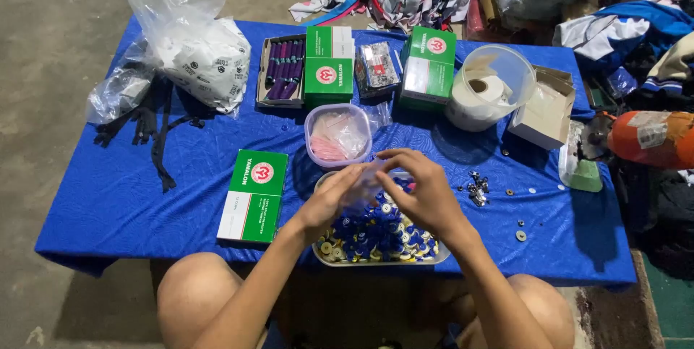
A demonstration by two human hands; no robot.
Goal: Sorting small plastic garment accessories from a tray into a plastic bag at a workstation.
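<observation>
My left hand and my right hand meet over a shallow tray at the table's near edge. Both pinch a small clear plastic bag between their fingers. The tray is full of several small blue and pale bobbins. Just beyond my hands stands a clear tub with pink pieces inside.
Blue cloth covers the low table. Green boxes, a box of purple spools, a clear container with a white roll, an open carton, black zippers, a plastic bag and loose metal bits lie on it.
</observation>
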